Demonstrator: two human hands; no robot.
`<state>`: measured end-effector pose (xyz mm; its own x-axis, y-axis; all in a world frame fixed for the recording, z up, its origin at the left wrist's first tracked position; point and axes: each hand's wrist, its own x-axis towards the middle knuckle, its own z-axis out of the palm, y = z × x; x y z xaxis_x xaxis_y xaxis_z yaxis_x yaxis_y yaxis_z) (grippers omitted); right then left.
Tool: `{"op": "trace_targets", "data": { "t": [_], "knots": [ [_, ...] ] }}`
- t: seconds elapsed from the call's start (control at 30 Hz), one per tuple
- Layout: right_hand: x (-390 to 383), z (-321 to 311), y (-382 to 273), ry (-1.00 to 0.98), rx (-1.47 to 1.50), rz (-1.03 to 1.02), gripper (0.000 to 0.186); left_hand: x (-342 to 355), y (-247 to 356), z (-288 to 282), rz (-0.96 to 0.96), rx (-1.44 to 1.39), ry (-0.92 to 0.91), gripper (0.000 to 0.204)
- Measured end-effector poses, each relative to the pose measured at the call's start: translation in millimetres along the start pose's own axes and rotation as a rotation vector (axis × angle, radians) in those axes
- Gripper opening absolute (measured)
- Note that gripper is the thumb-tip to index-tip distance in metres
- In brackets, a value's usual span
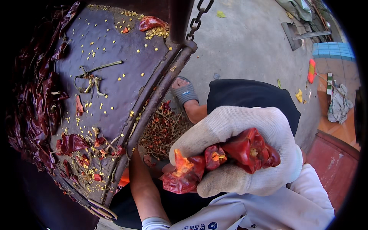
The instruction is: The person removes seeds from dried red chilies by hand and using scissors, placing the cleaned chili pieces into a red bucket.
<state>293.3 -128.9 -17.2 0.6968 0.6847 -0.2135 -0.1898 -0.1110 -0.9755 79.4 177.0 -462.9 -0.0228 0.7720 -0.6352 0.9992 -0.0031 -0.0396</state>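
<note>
My right hand (253, 122), in a whitish knit glove, is closed around several dried red chili peppers (251, 149). Their torn ends show orange flesh between thumb and fingers. Bare below a pale sleeve, my left forearm (144, 191) reaches up beside the dark metal platform (115, 88); its hand is hidden behind the platform's edge. On the platform lie scattered yellow seeds (92, 53), dry stems (101, 67) and torn pieces of red pepper (71, 143). A large heap of dark red dried chilies (38, 111) covers its left side.
Below the platform's rim, a pile of stems and red scraps (163, 130) lies on the ground by my sandalled foot (186, 93). A chain (194, 23) hangs at the platform's corner. To the right are a metal dustpan-like piece (293, 36), a grey rag (339, 103) and a red panel (329, 165).
</note>
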Motion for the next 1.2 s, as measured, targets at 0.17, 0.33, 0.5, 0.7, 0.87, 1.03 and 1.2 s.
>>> {"op": "trace_targets", "data": {
  "t": [0.17,0.33,0.5,0.7,0.87,1.03,1.2],
  "knots": [
    [-3,15,-3,-0.010,-0.082,-0.049,0.045,-29,-7,11,-0.084,-0.155,-0.057,0.043],
    [-2,21,-2,-0.016,-0.128,0.062,0.036,-114,11,2,0.164,-0.720,-0.114,0.035],
    [-9,33,6,-0.093,-0.059,0.011,0.027,-229,15,-27,0.426,-1.185,-0.426,0.017],
    [-24,38,22,-0.211,-0.451,-0.308,0.034,-346,-28,-120,0.673,-1.192,-0.504,0.021],
    [-58,51,42,-0.437,-0.776,-0.604,0.058,-394,-64,-194,0.771,-1.108,-0.352,0.022],
    [-90,63,34,-0.423,-0.785,-0.699,0.056,-429,-88,-219,0.814,-1.051,-0.280,0.022],
    [-108,72,23,-0.381,-0.592,-0.726,0.049,-456,-98,-228,0.862,-1.105,-0.253,0.024]
  ]
}}
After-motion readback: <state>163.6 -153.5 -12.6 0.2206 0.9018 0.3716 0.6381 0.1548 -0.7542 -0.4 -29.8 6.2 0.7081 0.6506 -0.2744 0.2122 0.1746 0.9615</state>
